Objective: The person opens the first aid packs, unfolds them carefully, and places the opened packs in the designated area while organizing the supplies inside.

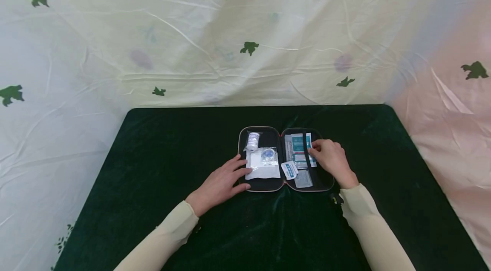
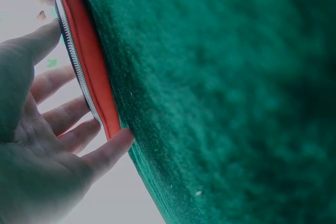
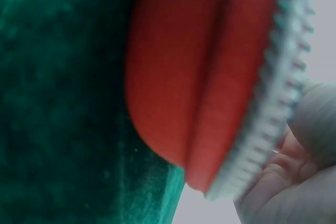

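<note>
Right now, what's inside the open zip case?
Left half: white cylinder, white packet, clear packet. Right half: teal packet under a black strap, small printed packet, grey packet. The strap and right hand partly cover that half; anything beneath the packets is hidden.

The case (image 1: 262,184) is red outside and black inside, with a pale zip. It lies wide open, one half by the left hand (image 1: 221,182), one under the right hand (image 1: 333,158). A blue packet (image 1: 297,146) sits under its black strap (image 1: 306,145), at the right fingertips.
</note>
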### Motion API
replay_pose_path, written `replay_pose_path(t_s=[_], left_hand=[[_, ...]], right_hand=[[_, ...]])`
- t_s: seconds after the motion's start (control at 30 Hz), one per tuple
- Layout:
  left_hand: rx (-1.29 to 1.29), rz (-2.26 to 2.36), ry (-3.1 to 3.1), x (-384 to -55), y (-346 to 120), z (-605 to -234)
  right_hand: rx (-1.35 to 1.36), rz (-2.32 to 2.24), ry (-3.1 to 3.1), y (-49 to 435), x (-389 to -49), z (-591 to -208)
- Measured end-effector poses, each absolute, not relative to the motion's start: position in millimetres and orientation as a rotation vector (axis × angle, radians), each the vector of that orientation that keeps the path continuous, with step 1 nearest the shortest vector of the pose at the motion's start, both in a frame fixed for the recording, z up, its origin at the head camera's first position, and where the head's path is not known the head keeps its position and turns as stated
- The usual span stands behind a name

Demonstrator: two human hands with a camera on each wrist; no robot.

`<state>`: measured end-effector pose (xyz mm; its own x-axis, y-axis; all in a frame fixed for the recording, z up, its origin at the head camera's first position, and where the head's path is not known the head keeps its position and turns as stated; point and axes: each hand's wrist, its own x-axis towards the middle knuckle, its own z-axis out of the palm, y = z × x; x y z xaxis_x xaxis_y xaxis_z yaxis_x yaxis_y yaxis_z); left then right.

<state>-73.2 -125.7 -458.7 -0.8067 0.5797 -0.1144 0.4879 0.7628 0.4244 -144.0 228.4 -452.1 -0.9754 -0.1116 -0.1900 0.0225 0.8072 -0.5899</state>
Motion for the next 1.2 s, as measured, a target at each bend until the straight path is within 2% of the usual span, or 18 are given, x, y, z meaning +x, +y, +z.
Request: replay_pose_path(t_s=[0.67, 1.2], left_hand=[[0.844, 0.555, 2.715, -75, -127, -459], [0.849, 0.562, 2.711, -75, -127, -459]], right_hand=[[0.012, -1.068, 2.724, 219, -144, -452], [-0.048, -1.158, 2.791, 212, -140, -458]])
